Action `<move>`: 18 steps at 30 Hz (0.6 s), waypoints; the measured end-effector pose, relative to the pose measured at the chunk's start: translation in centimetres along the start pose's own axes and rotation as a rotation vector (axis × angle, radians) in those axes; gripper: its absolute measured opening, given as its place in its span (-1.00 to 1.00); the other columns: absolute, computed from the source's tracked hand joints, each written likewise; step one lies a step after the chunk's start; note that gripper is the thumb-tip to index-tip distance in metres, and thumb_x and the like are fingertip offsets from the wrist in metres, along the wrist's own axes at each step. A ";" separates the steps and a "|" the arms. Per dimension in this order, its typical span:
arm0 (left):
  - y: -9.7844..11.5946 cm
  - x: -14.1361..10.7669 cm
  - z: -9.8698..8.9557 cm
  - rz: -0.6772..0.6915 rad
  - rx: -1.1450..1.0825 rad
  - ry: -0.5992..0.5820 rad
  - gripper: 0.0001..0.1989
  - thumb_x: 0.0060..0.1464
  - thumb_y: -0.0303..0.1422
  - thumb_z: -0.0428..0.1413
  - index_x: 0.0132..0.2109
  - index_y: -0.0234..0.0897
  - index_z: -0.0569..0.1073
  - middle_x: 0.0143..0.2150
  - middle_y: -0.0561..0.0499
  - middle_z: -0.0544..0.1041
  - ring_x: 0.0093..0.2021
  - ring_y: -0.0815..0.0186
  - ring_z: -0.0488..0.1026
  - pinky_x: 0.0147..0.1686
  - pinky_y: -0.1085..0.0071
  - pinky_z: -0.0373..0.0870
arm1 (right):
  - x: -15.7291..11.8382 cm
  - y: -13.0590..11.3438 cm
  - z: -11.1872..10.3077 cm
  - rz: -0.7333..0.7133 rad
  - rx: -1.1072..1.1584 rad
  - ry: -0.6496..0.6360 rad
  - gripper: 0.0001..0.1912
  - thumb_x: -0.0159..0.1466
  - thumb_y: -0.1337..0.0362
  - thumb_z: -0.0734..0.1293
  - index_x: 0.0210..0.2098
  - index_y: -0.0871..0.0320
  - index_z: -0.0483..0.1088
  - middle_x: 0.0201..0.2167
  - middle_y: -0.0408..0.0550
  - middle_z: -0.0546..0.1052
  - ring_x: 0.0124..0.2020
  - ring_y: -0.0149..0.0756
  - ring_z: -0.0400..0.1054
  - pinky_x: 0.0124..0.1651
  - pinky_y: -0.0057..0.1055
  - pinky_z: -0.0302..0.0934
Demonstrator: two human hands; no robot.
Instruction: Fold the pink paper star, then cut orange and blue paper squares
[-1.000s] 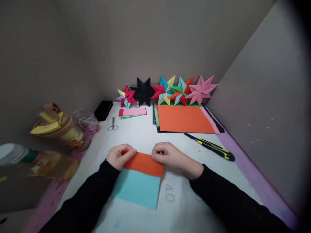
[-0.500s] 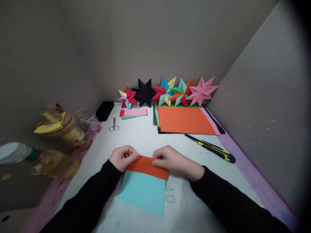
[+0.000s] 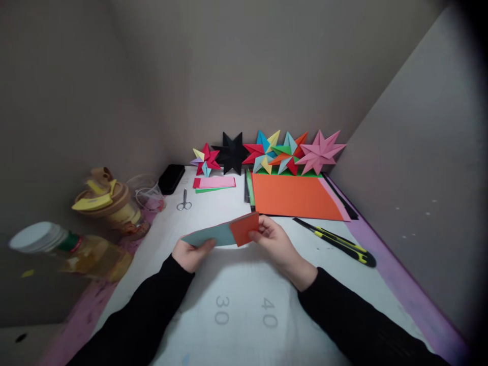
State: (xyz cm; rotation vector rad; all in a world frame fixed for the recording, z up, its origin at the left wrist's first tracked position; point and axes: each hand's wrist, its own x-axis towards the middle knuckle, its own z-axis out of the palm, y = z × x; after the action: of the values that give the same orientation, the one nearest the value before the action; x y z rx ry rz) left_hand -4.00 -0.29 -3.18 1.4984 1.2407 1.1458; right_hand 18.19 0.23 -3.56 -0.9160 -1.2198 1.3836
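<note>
Between my hands, raised off the white table mat, are light blue paper point(image 3: 208, 234) and orange paper point(image 3: 244, 229), held together and tilted. My left hand point(image 3: 192, 253) grips the light blue end, its thumb lying on the face of the sheet. At the orange end my right hand point(image 3: 272, 241) pinches the edge between thumb and fingers. The fingers behind the paper are partly hidden, and I cannot tell how many layers there are.
Large coloured sheets point(image 3: 292, 195) lie behind, with a utility knife point(image 3: 337, 243) to their right. Small scissors point(image 3: 184, 202), paper strips point(image 3: 215, 183) and a black case point(image 3: 171, 179) are back left. Folded paper stars point(image 3: 321, 151) lean on the wall. A jar point(image 3: 72, 246) and lidded cup point(image 3: 114, 203) stand left.
The papers have been lifted off the mat and turned, so orange is now at the right and light blue at the left. My left hand has shifted to the light blue end.
</note>
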 end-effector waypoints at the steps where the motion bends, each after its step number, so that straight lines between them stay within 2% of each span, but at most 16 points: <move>1: 0.0 0.1 -0.3 0.005 0.051 -0.020 -0.75 -0.11 -0.24 0.21 -0.33 -0.35 0.55 -0.38 -0.05 0.60 -0.36 0.21 0.49 -0.28 0.32 0.41 | 0.0 0.1 -0.1 0.012 -0.027 -0.031 -0.83 0.11 0.26 0.38 -0.28 0.13 0.40 -0.27 -0.07 0.54 -0.25 -0.28 0.41 -0.15 -0.32 0.26; 4: -0.1 0.4 -0.6 -0.045 0.107 -0.104 -0.78 -0.14 -0.27 0.22 -0.36 -0.36 0.56 -0.50 -0.01 0.57 -0.49 0.27 0.46 -0.44 0.38 0.39 | 0.0 0.5 -0.2 0.075 -0.077 -0.104 -0.83 0.11 0.28 0.36 -0.29 0.16 0.46 -0.30 -0.05 0.56 -0.26 -0.23 0.42 -0.12 -0.26 0.26; 9: -0.6 0.2 0.7 -0.039 0.000 -0.104 -0.71 -0.13 -0.26 0.22 -0.25 -0.36 0.57 -0.25 -0.11 0.63 -0.23 0.13 0.53 -0.15 0.26 0.43 | 0.0 1.8 -0.4 0.086 -0.101 -0.105 -0.82 0.14 0.26 0.35 -0.25 0.14 0.50 -0.27 -0.07 0.58 -0.25 -0.23 0.42 -0.10 -0.26 0.24; 13: -1.2 0.3 0.9 -0.099 -0.075 -0.103 -0.66 -0.16 -0.21 0.25 -0.24 -0.36 0.57 -0.22 -0.13 0.63 -0.20 0.10 0.53 -0.12 0.23 0.43 | -0.2 1.9 -0.4 0.081 -0.120 -0.100 -0.83 0.13 0.25 0.37 -0.28 0.15 0.53 -0.27 -0.06 0.58 -0.22 -0.20 0.42 -0.07 -0.25 0.24; 15: -1.5 0.5 0.7 -0.153 -0.138 -0.093 -0.65 -0.18 -0.18 0.27 -0.28 -0.37 0.57 -0.27 -0.13 0.63 -0.27 0.13 0.54 -0.18 0.27 0.43 | -0.1 1.7 -0.1 0.088 -0.030 -0.041 -0.80 0.11 0.24 0.40 -0.28 0.16 0.53 -0.27 -0.04 0.59 -0.22 -0.17 0.44 -0.07 -0.22 0.25; 18: -1.5 0.6 0.8 -0.250 -0.266 -0.058 -0.66 -0.26 -0.20 0.33 -0.35 -0.36 0.55 -0.42 -0.05 0.62 -0.42 0.25 0.52 -0.32 0.37 0.42 | 0.0 1.3 0.6 0.120 0.264 0.058 -0.71 0.10 0.20 0.42 -0.19 0.18 0.49 -0.21 0.02 0.58 -0.19 -0.14 0.45 -0.04 -0.17 0.26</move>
State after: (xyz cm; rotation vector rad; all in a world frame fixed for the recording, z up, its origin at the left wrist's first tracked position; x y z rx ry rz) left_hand -3.47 0.46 -4.69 1.1366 1.1490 1.0471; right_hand 17.37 0.16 -4.68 -0.8473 -0.9237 1.5598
